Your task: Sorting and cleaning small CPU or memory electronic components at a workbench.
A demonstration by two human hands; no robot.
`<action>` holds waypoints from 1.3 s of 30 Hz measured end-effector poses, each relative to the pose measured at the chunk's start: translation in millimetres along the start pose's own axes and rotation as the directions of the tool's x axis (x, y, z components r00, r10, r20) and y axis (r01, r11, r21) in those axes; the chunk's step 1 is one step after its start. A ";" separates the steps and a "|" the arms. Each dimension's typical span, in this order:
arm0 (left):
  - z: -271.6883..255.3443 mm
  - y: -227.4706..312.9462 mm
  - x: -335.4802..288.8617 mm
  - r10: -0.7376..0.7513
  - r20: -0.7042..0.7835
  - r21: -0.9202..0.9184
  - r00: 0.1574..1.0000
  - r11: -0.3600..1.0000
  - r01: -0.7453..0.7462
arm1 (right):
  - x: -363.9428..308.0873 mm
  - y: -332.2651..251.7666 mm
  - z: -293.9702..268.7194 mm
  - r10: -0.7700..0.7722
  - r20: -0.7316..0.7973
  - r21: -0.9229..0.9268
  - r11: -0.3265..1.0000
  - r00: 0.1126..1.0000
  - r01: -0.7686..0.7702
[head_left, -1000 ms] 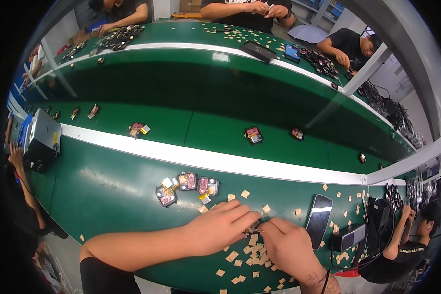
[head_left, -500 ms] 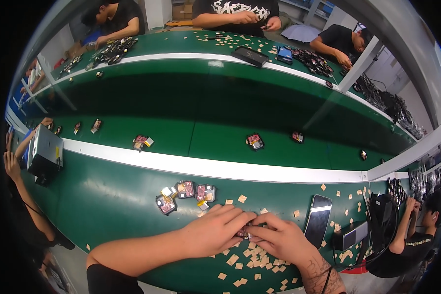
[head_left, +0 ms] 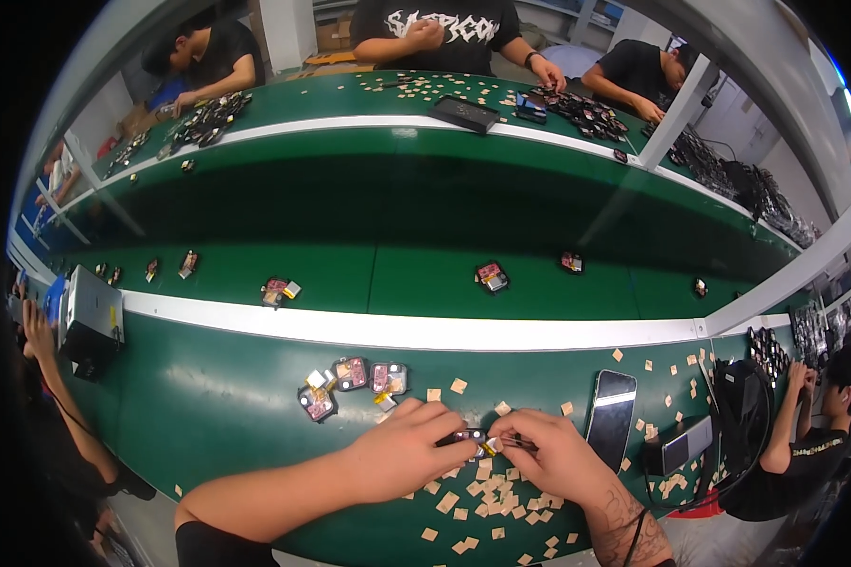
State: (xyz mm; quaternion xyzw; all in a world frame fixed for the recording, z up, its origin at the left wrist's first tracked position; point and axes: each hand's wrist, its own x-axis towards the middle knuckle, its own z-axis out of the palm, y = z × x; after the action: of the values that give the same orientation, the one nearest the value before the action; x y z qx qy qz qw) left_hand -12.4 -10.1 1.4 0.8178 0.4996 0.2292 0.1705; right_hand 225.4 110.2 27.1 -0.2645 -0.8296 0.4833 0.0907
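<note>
My left hand (head_left: 408, 448) is closed on a small black-cased device with a pink circuit board (head_left: 471, 437), held just above the green bench. At its right end a small silver battery with yellow tape (head_left: 492, 446) sticks out. The fingertips of my right hand (head_left: 546, 452) are pinched at this battery; a thin dark shape shows between those fingers, too small to name. Beyond my left hand lie three similar opened devices, one at the left (head_left: 318, 403), one in the middle (head_left: 350, 373) and one at the right (head_left: 388, 378), with silver batteries beside them.
Several small tan squares (head_left: 487, 491) lie scattered around my hands. To the right are a phone (head_left: 613, 416) and a dark box-shaped gadget (head_left: 681, 444) with a cable. Past a white rail (head_left: 397, 327), a green conveyor belt (head_left: 416, 255) carries several devices. Other people work around it.
My right hand has drawn slightly away from my left, and the battery now shows between them. The person across has spread their hands apart, one reaching toward the dark pile.
</note>
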 end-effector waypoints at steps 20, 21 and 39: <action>-1.4 5.4 1.9 0.048 -0.004 0.132 0.999 0.990 -0.047 | -7.1 -10.9 26.5 -0.103 -0.111 -0.218 0.973 0.988 0.077; 0.6 4.4 1.2 0.045 -0.016 0.114 0.999 0.993 -0.043 | -6.8 -11.0 27.5 -0.099 -0.129 -0.202 0.977 0.987 0.071; 1.5 8.5 2.0 -0.023 -0.071 0.001 0.997 1.000 0.023 | -4.3 -12.4 38.4 -0.036 -0.199 -0.253 0.967 0.979 -0.016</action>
State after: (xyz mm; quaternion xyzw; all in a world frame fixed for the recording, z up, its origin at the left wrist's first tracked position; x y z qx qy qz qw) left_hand -4.5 -12.1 4.8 0.8034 0.5151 0.2558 0.1544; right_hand 209.1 74.2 18.3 -0.3173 -0.8723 0.3438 0.1423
